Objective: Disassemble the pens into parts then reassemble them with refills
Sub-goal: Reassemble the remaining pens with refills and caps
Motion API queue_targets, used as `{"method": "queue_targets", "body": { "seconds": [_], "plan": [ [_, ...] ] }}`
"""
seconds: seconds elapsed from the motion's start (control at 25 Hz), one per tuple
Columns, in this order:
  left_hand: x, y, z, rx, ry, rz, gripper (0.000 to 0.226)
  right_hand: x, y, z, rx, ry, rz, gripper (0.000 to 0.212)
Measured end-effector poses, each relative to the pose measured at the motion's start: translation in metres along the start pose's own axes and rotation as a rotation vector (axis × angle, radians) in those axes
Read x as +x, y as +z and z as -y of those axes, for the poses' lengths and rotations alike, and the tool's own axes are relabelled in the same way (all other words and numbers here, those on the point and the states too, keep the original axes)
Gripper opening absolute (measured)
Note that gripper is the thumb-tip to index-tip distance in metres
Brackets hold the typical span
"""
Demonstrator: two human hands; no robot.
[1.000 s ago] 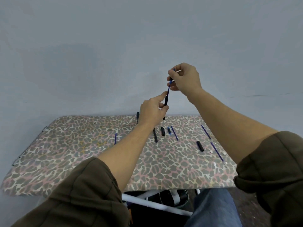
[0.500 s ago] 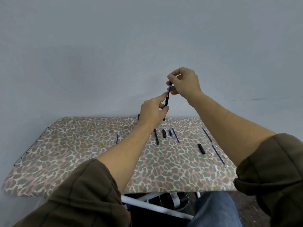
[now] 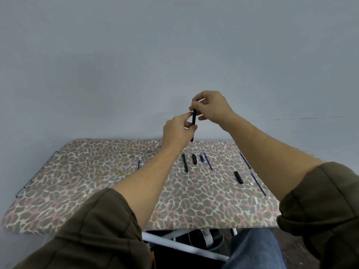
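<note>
Above the leopard-print table (image 3: 97, 187) I hold a black pen barrel (image 3: 193, 121) almost upright. My left hand (image 3: 177, 131) grips its lower half. My right hand (image 3: 210, 106) pinches the blue refill (image 3: 196, 100), whose short end sticks out of the barrel's top. On the table lie a long black barrel (image 3: 185, 162), a short black cap (image 3: 194, 159), a small blue piece (image 3: 202, 158), and a blue refill (image 3: 207, 161).
A short blue piece (image 3: 138, 164) lies left of my left forearm. Further right are another black cap (image 3: 238, 177), two blue refills (image 3: 245, 160) (image 3: 258, 183) and small white bits (image 3: 256, 200) near the table's right edge. A grey wall stands behind; white table legs show below.
My right hand has come down towards my left, and the blue refill has slid further into the black barrel, leaving only a short tip showing.
</note>
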State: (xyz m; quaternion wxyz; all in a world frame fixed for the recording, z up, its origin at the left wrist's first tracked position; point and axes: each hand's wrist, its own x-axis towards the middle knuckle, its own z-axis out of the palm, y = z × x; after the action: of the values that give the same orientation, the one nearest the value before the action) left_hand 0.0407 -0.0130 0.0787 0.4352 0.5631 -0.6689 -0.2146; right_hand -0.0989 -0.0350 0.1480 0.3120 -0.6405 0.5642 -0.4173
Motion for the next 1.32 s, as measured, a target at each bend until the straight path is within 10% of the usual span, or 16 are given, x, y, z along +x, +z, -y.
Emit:
{"method": "queue_targets", "body": {
  "seconds": [0.4,0.6,1.32],
  "plan": [
    [-0.001,-0.011,0.003,0.013,-0.019,-0.045,0.023,-0.001,0.015,0.006,-0.153,0.045,-0.059,0.045],
    [0.0,-0.018,0.003,0.027,-0.019,-0.039,0.024,0.002,0.017,0.009,-0.136,0.013,-0.005,0.015],
    [-0.001,-0.027,0.011,0.036,-0.044,-0.043,0.024,0.006,0.029,0.014,-0.162,0.004,-0.045,0.015]
  ]
}}
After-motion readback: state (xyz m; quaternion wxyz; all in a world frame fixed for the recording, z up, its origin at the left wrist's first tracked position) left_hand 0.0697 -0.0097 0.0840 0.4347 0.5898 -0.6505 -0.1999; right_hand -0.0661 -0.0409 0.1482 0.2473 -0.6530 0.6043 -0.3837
